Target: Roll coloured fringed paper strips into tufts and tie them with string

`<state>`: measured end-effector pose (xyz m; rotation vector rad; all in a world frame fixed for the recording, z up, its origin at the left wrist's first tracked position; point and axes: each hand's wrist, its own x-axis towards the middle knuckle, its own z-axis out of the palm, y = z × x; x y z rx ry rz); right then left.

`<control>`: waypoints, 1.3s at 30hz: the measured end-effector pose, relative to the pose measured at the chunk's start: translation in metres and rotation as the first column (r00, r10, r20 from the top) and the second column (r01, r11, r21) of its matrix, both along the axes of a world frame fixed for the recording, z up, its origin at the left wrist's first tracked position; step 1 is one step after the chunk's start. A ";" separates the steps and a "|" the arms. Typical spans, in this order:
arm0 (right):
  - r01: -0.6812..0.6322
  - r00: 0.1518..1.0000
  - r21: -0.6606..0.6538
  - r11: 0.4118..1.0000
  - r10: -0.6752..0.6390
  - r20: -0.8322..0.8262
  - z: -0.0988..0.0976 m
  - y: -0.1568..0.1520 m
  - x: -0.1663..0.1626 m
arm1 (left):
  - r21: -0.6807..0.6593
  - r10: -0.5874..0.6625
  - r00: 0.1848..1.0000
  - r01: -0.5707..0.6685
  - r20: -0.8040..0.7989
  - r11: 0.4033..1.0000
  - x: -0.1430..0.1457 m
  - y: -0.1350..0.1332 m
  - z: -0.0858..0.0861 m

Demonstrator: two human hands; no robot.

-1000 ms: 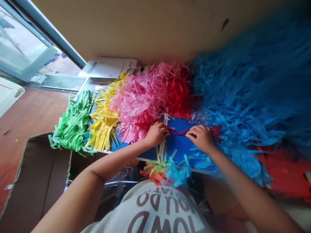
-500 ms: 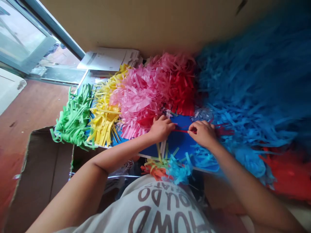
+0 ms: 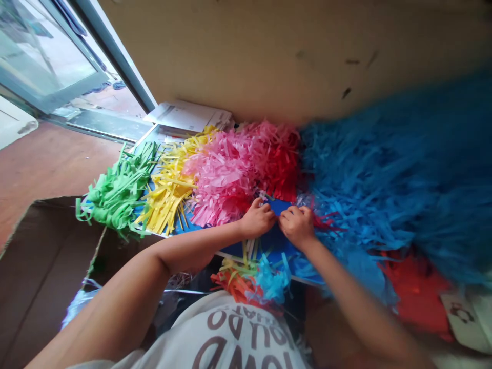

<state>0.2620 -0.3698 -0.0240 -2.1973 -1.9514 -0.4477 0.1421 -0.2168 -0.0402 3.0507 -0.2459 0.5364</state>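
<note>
My left hand (image 3: 258, 218) and my right hand (image 3: 296, 225) almost meet over the blue tabletop, fingers curled in a pinch. A thin red fringed paper strip (image 3: 326, 222) trails out to the right of my right hand, and its other end goes into the fingers, mostly hidden. Just beyond my left hand is a heap of pink fringed paper (image 3: 230, 177), with red fringed paper (image 3: 283, 171) beside it. In front of my body hangs a small bundle of orange, yellow and light blue fringe (image 3: 249, 282) at the table's edge.
Yellow fringe (image 3: 169, 192) and green fringe (image 3: 123, 189) lie at the left. A large mass of blue fringe (image 3: 384, 179) spreads at the right, with red paper (image 3: 417, 292) below it. Papers (image 3: 192, 115) are stacked by the wall; a cardboard box (image 3: 42, 266) stands lower left.
My hands have drawn together, my right hand moving left toward my left hand. The red stretch of strip between them no longer shows. The camera view has also shifted.
</note>
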 end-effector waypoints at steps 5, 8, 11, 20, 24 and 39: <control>0.173 0.934 0.201 0.964 -0.096 -0.343 0.048 -0.008 -0.022 | -0.003 -0.020 0.960 0.021 0.280 1.000 -0.017 0.010 0.040; 0.181 0.622 0.151 0.972 0.006 -0.783 0.088 -0.012 -0.030 | 0.010 -0.119 0.926 0.124 0.358 0.992 -0.038 0.015 0.083; 0.004 0.011 0.027 1.000 0.027 -1.000 0.112 -0.010 -0.032 | 0.041 -0.213 0.885 0.216 0.414 0.976 -0.051 0.014 0.120; 0.388 -0.422 0.114 0.914 0.286 -0.860 0.098 0.005 -0.074 | -0.491 0.094 0.840 0.217 0.534 0.844 -0.067 -0.017 0.126; 0.561 -0.459 0.045 0.827 0.355 -0.814 0.094 0.005 -0.094 | -0.724 0.321 0.851 0.096 0.415 0.683 -0.072 -0.033 0.119; 0.619 -0.342 0.115 0.777 0.398 -0.851 0.087 -0.004 -0.100 | -0.662 0.205 0.908 0.099 0.366 0.743 -0.075 -0.040 0.117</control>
